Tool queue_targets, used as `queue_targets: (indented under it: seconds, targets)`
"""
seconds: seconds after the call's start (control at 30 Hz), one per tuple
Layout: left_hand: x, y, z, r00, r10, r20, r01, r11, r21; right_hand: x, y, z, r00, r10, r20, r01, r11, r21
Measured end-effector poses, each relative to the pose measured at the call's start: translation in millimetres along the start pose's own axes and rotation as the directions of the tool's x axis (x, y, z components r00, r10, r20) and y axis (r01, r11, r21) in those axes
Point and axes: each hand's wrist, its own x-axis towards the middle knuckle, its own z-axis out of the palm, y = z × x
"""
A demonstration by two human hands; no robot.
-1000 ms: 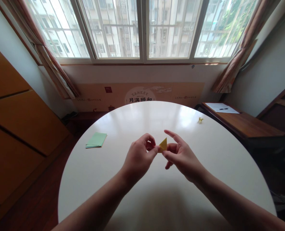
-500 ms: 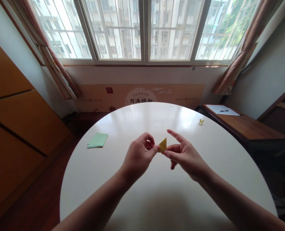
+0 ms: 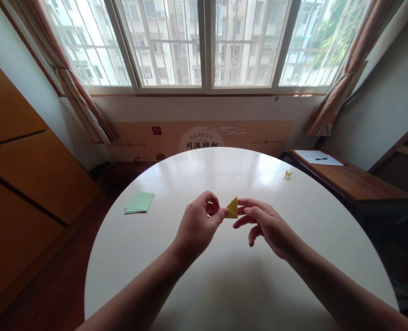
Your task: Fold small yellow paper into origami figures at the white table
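Note:
A small yellow folded paper point(image 3: 233, 208), triangular in outline, is held above the white table. My left hand point(image 3: 201, 220) pinches its left corner between thumb and fingers. Close at the paper's right edge is my right hand point(image 3: 264, 222), its fingers apart and its thumb lifted off the paper. The right index finger reaches to the paper's edge or just behind it; whether it touches, I cannot tell.
The round white table point(image 3: 204, 294) fills the middle. A stack of green paper sheets point(image 3: 140, 202) lies at its left, and a tiny yellow folded paper figure point(image 3: 288, 175) stands at the far right. Beyond it, a wooden side table point(image 3: 362, 181) bears a white sheet point(image 3: 307, 156) and a pen point(image 3: 321, 159).
My right thumb and fingers have let go of the paper's lower right corner. The right index finger has come down to the paper's right edge. My left hand keeps its pinch.

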Motion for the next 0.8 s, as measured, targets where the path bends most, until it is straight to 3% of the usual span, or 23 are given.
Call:
queue_targets:
  seconds: [0.17, 0.4, 0.5, 0.67, 0.8]
  targets:
    - [0.9, -1.5, 1.8, 1.0, -0.013, 0.001, 0.013, 1.0, -0.019, 2.6, 3.5, 0.7, 0.994, -0.041, 0.1, 0.058, 0.983, -0.173]
    - [0.8, -4.2, 4.7, 0.999, -0.028, 0.044, 0.032, 0.997, -0.077, 1.3, 6.0, 3.8, 0.997, -0.029, 0.065, 0.045, 0.963, -0.266]
    - [1.8, -1.7, 4.8, 0.983, -0.109, 0.148, 0.134, 0.977, -0.167, 1.8, 6.8, 3.1, 0.998, -0.021, 0.054, 0.031, 0.978, -0.205]
    - [3.4, 2.4, 4.9, 0.887, -0.22, 0.407, 0.323, 0.924, -0.205, 1.3, 3.7, 2.5, 0.999, -0.034, 0.039, 0.041, 0.981, -0.188]
    - [2.5, 2.2, 6.4, 0.877, -0.22, 0.428, 0.323, 0.928, -0.184, 0.6, 1.8, 3.4, 0.999, -0.022, 0.044, 0.03, 0.979, -0.201]
